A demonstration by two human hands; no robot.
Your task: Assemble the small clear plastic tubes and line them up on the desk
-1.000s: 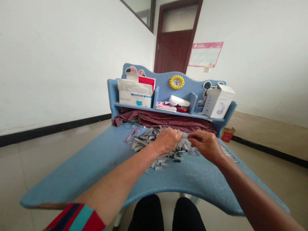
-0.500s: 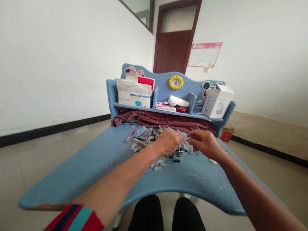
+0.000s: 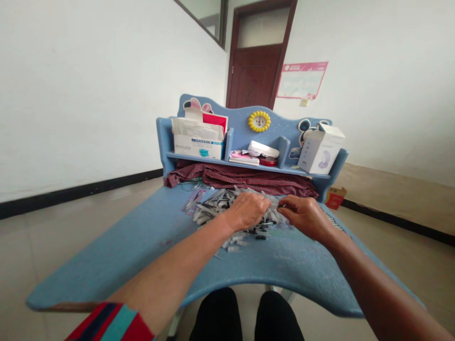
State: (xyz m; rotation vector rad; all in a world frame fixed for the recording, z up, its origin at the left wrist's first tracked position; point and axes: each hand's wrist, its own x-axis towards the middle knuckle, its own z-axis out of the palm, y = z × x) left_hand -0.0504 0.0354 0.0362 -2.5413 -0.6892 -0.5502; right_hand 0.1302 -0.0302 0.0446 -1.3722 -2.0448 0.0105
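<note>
A heap of small grey and black plastic pieces [image 3: 216, 203] lies in the middle of a blue desk [image 3: 142, 246]. My left hand [image 3: 247, 210] rests on the heap with its fingers curled in a pinch. My right hand [image 3: 305, 215] sits just to its right, fingers also pinched toward the left hand. Between the two hands a small grey piece [image 3: 274, 204] shows, held at the fingertips; which hand grips it is hard to tell.
A red checked cloth [image 3: 249, 177] lies behind the heap under the desk's shelf [image 3: 249, 163]. The shelf carries a mask box [image 3: 197, 142], a flat tin [image 3: 265, 150] and a white carton [image 3: 320, 149]. A brown door [image 3: 254, 76] stands behind. My knees [image 3: 245, 315] are under the desk's front edge.
My right hand has dipped slightly lower and closer to the heap; the grey piece between the hands is less exposed. My left hand has hardly moved.
</note>
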